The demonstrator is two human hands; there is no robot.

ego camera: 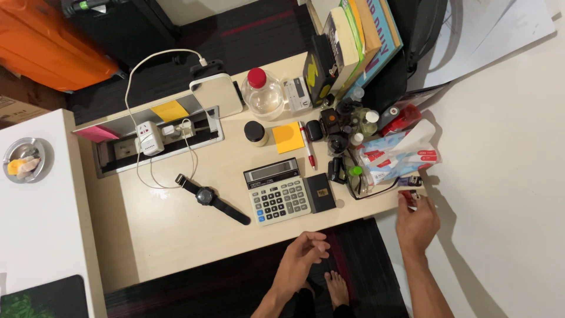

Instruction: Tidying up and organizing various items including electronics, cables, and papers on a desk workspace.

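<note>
Bare feet (329, 288) show at the bottom edge, on the dark carpet below the desk (170, 235).

Left hand (303, 256): fingers loosely curled, holding nothing, hanging just off the front edge of the desk, below the calculator (276, 191).

Left to right on the desk: ashtray (23, 160) on the white side cabinet; recessed power strip (156, 138) with a white plug and cable; wristwatch (209, 197) lying flat; calculator with a small black box (321, 192) touching its right side; orange sticky pad (288, 137) and red pen (308, 144) behind them; clear bottle with red cap (262, 91); a cluster of small bottles (356, 126); tissue pack (397, 156) at the right end.

Right hand (416, 224): at the desk's right front corner, fingertips pinched on a small red-and-white object (412, 199), too small to identify. The object sits just beyond the corner, below the tissue pack and beside a black cord loop (376, 191).

Judgement: the pinch looks light and the object is half hidden by the fingers. A good hold means keeping it between thumb and forefinger and lifting it clear of the cord and the tissue pack, since the crowded small bottles close by would tip easily.
</note>
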